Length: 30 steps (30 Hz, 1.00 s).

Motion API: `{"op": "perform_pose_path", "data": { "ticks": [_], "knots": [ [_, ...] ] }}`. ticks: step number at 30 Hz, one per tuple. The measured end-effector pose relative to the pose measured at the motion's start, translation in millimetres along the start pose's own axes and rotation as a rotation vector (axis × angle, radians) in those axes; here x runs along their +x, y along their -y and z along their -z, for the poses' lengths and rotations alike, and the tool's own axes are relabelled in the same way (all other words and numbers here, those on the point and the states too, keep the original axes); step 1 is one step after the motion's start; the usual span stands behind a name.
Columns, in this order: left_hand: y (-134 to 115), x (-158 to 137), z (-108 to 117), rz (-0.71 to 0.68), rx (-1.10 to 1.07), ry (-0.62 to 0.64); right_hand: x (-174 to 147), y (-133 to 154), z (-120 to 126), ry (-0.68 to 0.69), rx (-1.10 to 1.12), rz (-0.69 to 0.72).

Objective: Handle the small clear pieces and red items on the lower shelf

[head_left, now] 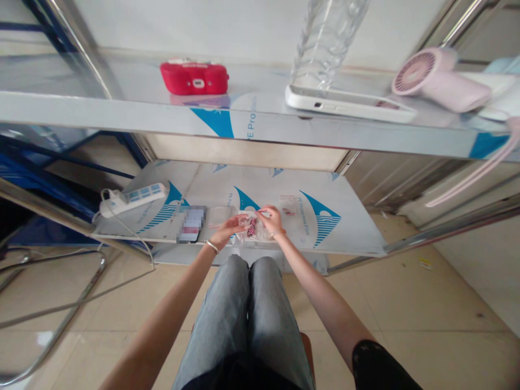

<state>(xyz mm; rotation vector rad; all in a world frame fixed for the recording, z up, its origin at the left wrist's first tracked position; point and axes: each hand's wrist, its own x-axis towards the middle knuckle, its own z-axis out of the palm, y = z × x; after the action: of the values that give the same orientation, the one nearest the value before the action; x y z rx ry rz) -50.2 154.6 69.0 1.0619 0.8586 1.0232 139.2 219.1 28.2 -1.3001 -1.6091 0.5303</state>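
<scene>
My left hand and my right hand meet over a small clear plastic bag at the front edge of the lower steel shelf. Both hands pinch the bag's top. Inside it is a small red-and-white patterned item. My left wrist wears a thin bracelet. Another clear packet lies just left of my hands, and a further small one lies behind my right hand.
A phone lies left of the bags, and a white power strip with its cable sits further left. The upper shelf carries a red case, a white phone, a clear bottle and a pink hand fan.
</scene>
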Motion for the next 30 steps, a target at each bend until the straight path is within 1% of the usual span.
{"op": "perform_pose_path", "data": {
  "ticks": [3, 6, 8, 10, 11, 12, 14, 16, 19, 21, 25, 30],
  "knots": [
    [4, 4, 1, -0.032, -0.011, 0.016, 4, 30, 13, 0.079, 0.109, 0.068],
    [7, 8, 0, -0.053, -0.010, 0.031, 4, 53, 23, 0.185, 0.105, 0.152],
    [8, 9, -1, -0.058, 0.002, 0.041, 4, 60, 26, 0.302, 0.079, 0.185],
    [9, 10, -2, -0.056, 0.009, 0.051, 4, 60, 27, 0.384, 0.073, 0.198],
    [10, 10, -2, -0.054, 0.010, 0.050, 4, 57, 27, 0.388, 0.078, 0.194],
    [11, 10, -1, -0.053, 0.009, 0.044, 5, 52, 27, 0.364, 0.079, 0.183],
    [12, 9, 0, -0.055, 0.012, 0.022, 6, 37, 26, 0.275, 0.045, 0.141],
    [13, 9, 2, -0.051, 0.032, 0.000, 5, 18, 24, 0.215, -0.068, 0.092],
    [12, 8, 3, -0.040, 0.069, -0.019, -3, -12, 21, 0.228, -0.296, -0.017],
    [11, 7, 3, -0.048, 0.076, -0.013, -12, -28, 18, 0.226, -0.379, -0.068],
    [8, 7, 1, -0.069, 0.080, 0.011, -28, -44, 13, 0.209, -0.441, -0.049],
    [7, 6, -1, -0.071, 0.082, 0.002, -32, -51, 11, 0.161, -0.417, -0.031]
  ]
}}
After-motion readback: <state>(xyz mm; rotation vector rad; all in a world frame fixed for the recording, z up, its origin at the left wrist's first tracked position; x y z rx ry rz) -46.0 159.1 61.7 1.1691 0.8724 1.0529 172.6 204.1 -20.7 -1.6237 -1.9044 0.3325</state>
